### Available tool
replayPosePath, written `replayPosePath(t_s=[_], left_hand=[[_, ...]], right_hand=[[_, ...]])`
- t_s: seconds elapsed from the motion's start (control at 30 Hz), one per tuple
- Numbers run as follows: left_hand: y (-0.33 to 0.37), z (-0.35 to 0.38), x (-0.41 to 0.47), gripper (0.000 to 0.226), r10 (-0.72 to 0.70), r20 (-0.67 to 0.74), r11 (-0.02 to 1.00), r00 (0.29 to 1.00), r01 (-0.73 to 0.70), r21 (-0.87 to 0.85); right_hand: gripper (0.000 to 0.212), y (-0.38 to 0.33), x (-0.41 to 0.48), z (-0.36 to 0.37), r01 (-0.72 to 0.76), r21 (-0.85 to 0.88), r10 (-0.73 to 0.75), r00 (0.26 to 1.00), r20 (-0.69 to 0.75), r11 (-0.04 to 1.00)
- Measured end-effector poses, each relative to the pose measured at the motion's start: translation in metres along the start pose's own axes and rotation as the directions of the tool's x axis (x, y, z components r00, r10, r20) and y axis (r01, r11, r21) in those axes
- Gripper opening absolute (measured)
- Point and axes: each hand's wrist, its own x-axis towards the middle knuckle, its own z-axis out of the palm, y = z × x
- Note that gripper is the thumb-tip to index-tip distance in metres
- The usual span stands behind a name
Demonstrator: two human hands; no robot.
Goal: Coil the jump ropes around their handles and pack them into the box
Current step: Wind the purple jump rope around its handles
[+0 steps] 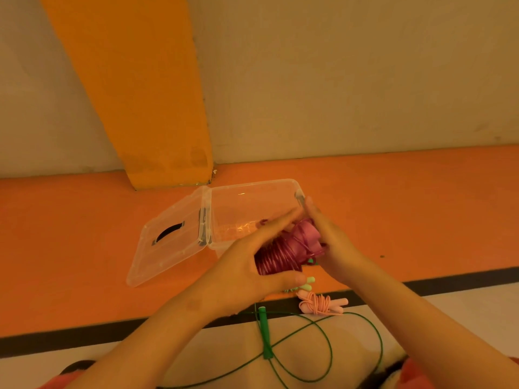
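Green rope [265,332], loose, before box [254,183]. Magenta coiled rope [283,251], long axis slanting boxward: left grip [247,265] clasps it; right grip [331,242] presses flat-fingered.

We see a beige wall [351,80] with a yellow-orange pillar [140,94], above an orange floor [84,248] crossed by a black stripe [70,341].
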Motion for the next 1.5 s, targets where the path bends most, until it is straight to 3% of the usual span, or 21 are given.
replayPosePath(t_s=[0.1, 0.2, 0.27, 0.43, 0.5, 0.63, 0.7, 0.8, 0.93, 1.07, 1.17, 1.27, 1.4, 1.5], left_hand=[[-0.003, -0.005, 0.001, 0.068, 0.014, -0.006, 0.999, 1.0, -0.014, 0.052], [-0.003, -0.008, 0.0, 0.051, 0.003, -0.083, 0.998, 0.997, 0.002, 0.056], [-0.005, -0.011, 0.002, 0.044, -0.007, -0.144, 0.997, 0.99, 0.018, 0.075], [-0.005, -0.02, 0.004, 0.045, -0.065, -0.252, 0.996, 0.966, 0.079, 0.047], [-0.002, -0.021, 0.005, 0.045, -0.09, -0.253, 0.996, 0.963, 0.093, -0.002], [0.001, -0.018, 0.006, 0.061, -0.114, -0.165, 0.989, 0.98, 0.095, -0.117], [0.0, -0.017, 0.006, 0.066, -0.103, -0.153, 0.983, 0.983, 0.078, -0.165], [0.003, -0.017, 0.007, 0.079, -0.13, -0.163, 0.963, 0.978, 0.085, -0.254], [0.003, -0.016, 0.009, 0.106, -0.171, -0.194, 0.967, 0.966, 0.126, -0.223], [-0.004, -0.016, 0.011, 0.126, -0.222, -0.225, 0.961, 0.949, 0.175, -0.214], [-0.009, -0.016, 0.014, 0.129, -0.252, -0.253, 0.954, 0.934, 0.196, -0.228], [-0.011, -0.017, 0.017, 0.114, -0.291, -0.222, 0.941, 0.931, 0.236, -0.244], [-0.009, -0.016, 0.016, 0.061, -0.287, -0.18, 0.945, 0.941, 0.247, -0.212], [-0.009, -0.017, 0.014, 0.055, -0.276, -0.17, 0.953, 0.946, 0.247, -0.173]], right_hand=[[0.044, 0.004, 0.0, 0.001, -0.061, -0.018, 0.061, 0.998, -0.022, 0.998], [0.05, -0.005, 0.008, 0.014, -0.061, 0.15, 0.058, 0.998, 0.024, 0.987], [0.052, -0.004, 0.015, 0.019, -0.039, 0.169, 0.032, 0.998, 0.045, 0.985], [0.042, 0.001, 0.016, 0.016, 0.071, 0.129, -0.078, 0.996, 0.05, 0.989], [0.048, 0.001, 0.012, 0.016, 0.105, 0.131, -0.117, 0.989, 0.089, 0.986], [0.082, 0.002, 0.011, 0.018, 0.07, 0.299, -0.125, 0.978, 0.169, 0.952], [0.086, 0.003, 0.012, 0.017, 0.035, 0.4, -0.125, 0.972, 0.2, 0.916], [0.081, 0.001, 0.014, 0.015, 0.021, 0.479, -0.153, 0.959, 0.238, 0.878], [0.077, 0.002, 0.015, 0.019, 0.008, 0.452, -0.103, 0.977, 0.186, 0.892], [0.045, 0.001, 0.014, 0.021, 0.055, 0.387, -0.096, 0.991, 0.088, 0.92], [0.053, -0.001, 0.013, 0.02, 0.097, 0.346, -0.104, 0.995, 0.001, 0.933], [0.038, 0.0, 0.013, 0.022, 0.15, 0.299, -0.133, 0.988, -0.078, 0.942], [0.031, 0.0, 0.013, 0.016, 0.181, 0.296, -0.156, 0.982, -0.108, 0.938], [0.033, -0.001, 0.014, 0.011, 0.17, 0.359, -0.159, 0.985, -0.06, 0.918]])
